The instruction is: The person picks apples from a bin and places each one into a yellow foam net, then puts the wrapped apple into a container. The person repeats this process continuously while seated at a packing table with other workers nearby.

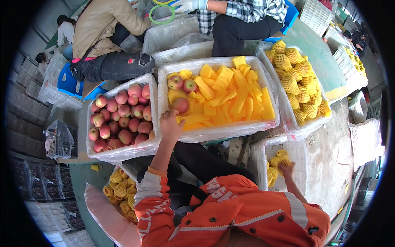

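Note:
My left hand [170, 125] is at the left rim of the middle crate [216, 133], right by a red apple [180, 105]. Whether its fingers grip that apple I cannot tell. Two more apples [175, 82] lie behind it, beside a heap of flat yellow foam net sleeves [222, 92]. Low on the right, my right hand [287, 169] holds a fruit in a yellow foam net [284, 161] inside a plastic-lined crate [294, 146]. Several netted fruits [272, 168] lie along that crate's left side.
Bare apples [124, 123] fill the left crate [123, 157]. Netted fruits [296, 77] fill the right crate [304, 133]; more [122, 191] lie by a pink cushion [108, 213]. Opposite sit two people, one in a tan jacket [98, 24], one with a gloved hand [189, 4] near a green ring [162, 22].

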{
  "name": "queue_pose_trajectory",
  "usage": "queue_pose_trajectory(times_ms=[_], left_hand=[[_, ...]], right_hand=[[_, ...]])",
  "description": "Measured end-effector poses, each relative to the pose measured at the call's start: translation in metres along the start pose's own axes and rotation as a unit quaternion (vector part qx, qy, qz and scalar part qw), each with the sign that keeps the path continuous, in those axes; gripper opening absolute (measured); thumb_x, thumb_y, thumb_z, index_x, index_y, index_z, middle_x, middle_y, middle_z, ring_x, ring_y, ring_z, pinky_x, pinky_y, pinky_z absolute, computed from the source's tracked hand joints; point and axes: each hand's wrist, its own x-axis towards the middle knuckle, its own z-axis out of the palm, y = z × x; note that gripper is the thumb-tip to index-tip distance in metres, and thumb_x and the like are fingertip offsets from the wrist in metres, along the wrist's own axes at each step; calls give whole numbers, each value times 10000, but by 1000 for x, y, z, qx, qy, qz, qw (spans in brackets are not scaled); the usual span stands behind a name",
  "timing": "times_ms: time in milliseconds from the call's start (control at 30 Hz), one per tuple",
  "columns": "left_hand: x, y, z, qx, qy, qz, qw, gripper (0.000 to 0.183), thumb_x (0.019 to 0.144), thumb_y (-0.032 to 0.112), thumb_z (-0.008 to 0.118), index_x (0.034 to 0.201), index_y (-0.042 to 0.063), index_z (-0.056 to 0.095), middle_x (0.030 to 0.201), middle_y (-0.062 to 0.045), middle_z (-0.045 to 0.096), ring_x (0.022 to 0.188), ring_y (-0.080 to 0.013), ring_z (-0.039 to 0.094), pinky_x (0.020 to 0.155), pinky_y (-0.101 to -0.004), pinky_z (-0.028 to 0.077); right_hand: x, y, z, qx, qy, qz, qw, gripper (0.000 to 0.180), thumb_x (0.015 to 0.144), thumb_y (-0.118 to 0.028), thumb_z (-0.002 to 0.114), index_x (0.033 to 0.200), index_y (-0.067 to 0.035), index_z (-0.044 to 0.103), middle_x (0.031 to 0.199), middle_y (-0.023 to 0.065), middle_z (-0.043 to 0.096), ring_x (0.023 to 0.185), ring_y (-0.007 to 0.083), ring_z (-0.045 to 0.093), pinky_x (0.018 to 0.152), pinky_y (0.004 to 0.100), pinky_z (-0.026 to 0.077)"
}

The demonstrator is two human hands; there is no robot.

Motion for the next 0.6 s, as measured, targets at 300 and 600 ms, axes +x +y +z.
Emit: queue_pose_trajectory(times_ms=[300, 600], left_hand=[[30, -22, 37, -43, -162, 39, 985, 229, 781, 191, 605, 997, 120, 634, 873, -136, 640, 903, -312, 580, 795, -429, 432], [28, 21, -15, -155, -10, 83, 984, 225, 820, 63, 551, 1039, 116, 565, 1001, -143, 586, 889, -332, 566, 788, -396, 454]], right_hand=[[11, 39, 58, -390, -262, 38, 882, 616, 708, -406, 656, 1184, -48, 498, 1144, 176, 559, 1093, 290, 524, 836, 406, 457], [-107, -360, 87, 59, -43, -660, 748, 389, 725, -83, 667, 1087, -18, 540, 1011, 176, 570, 894, 353, 565, 767, 382, 465]])
